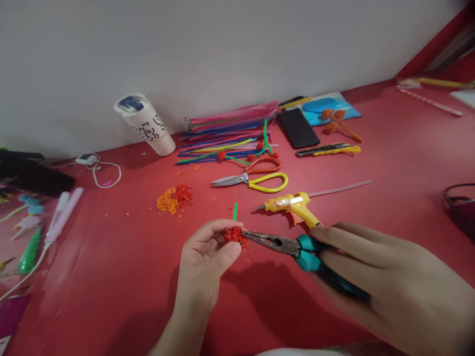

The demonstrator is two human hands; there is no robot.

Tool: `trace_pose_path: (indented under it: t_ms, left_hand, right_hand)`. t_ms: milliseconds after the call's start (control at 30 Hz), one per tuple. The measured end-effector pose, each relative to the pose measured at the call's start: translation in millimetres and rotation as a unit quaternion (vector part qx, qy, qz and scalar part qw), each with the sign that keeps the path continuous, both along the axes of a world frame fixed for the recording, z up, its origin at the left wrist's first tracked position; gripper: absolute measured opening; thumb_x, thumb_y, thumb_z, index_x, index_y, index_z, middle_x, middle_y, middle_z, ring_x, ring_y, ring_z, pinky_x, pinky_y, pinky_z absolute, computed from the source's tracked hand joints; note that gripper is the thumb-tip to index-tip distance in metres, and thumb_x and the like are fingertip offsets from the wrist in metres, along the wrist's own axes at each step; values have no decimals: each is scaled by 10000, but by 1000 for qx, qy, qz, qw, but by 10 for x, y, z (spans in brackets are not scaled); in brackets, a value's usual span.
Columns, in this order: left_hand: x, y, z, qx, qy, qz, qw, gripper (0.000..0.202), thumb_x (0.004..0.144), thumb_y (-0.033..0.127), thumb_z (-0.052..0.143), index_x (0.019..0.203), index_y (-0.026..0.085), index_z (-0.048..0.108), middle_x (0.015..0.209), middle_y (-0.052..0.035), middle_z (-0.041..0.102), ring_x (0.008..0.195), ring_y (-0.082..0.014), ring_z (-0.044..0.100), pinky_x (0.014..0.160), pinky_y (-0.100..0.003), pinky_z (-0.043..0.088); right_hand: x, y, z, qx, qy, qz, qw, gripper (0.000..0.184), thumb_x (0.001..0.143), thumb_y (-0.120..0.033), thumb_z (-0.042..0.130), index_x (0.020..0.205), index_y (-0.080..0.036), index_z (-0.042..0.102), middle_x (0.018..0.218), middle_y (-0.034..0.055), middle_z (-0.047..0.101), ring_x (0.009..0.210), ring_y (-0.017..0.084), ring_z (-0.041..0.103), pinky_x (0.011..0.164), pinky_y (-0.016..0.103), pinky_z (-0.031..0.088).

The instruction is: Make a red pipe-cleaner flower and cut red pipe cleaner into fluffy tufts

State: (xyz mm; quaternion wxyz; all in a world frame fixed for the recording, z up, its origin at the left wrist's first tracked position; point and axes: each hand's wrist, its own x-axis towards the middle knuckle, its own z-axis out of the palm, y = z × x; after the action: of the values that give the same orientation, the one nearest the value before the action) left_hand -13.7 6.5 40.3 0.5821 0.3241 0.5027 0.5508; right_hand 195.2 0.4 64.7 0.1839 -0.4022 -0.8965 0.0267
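Observation:
My left hand (206,259) pinches a small bumpy red cluster (233,236) between thumb and fingers, above the red table. A short green pipe cleaner piece (235,211) shows just beyond those fingertips; I cannot tell whether it joins the cluster. In my right hand (389,277) are needle-nose pliers (278,243) with teal and black handles, the fingers wrapped round the grips. Their jaw tips meet the right side of the red cluster. What lies between the tips is too small to make out. Past the pliers lies a yellow glue gun (293,203) with a clear glue stick in it.
Scissors (248,180) lie beyond my hands, near orange and red clippings (172,199). Farther back are pipe cleaners (226,133), a white tumbler (146,123), a phone (299,127) and a yellow utility knife (330,150). A pink corded tool (63,217) lies left.

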Motion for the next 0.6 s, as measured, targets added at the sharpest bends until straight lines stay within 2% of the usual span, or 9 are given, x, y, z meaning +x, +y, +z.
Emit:
trace_pose_path:
  t_ms: [67, 167, 267, 433, 600]
  left_hand:
    - [-3, -1, 2, -4, 4, 1, 1000, 199, 578, 214, 708, 773, 174, 704, 694, -26, 655, 621, -106, 556, 595, -191, 437]
    - [11, -5, 21, -12, -1, 11, 1000, 177, 595, 193, 691, 771, 176, 703, 693, -21, 657, 621, -97, 559, 596, -177, 438]
    - [37, -8, 39, -15, -6, 20, 1000, 161, 592, 172, 684, 752, 176, 706, 676, -15, 653, 620, -90, 561, 593, -165, 437]
    - [50, -5, 16, -11, 10, 29, 999, 156, 596, 158, 682, 748, 179, 707, 668, -17, 652, 627, -96, 560, 598, -173, 448]
    - [0, 14, -25, 12, 1, 8, 1000, 172, 596, 178, 709, 767, 186, 708, 695, -22, 672, 648, -95, 582, 614, -161, 464]
  right_hand:
    - [-2, -4, -6, 60, -44, 26, 997, 219, 842, -147, 420, 771, -201, 620, 802, 37, 628, 780, 202, 570, 709, 364, 491]
    - [12, -30, -18, 106, -120, 54, 986, 282, 845, -127, 391, 743, -190, 646, 829, 59, 631, 835, 237, 553, 738, 409, 470]
    - [29, -73, -43, 119, -156, 46, 980, 306, 812, -96, 381, 751, -191, 666, 898, 92, 628, 854, 261, 539, 700, 424, 453]
    - [-1, -124, -64, 132, -144, 39, 980, 316, 782, -89, 377, 755, -172, 680, 884, 126, 621, 831, 280, 537, 685, 450, 431]
    - [-60, -82, 76, 101, -117, 15, 988, 244, 802, -128, 422, 772, -221, 646, 865, 71, 625, 894, 263, 547, 718, 422, 464]
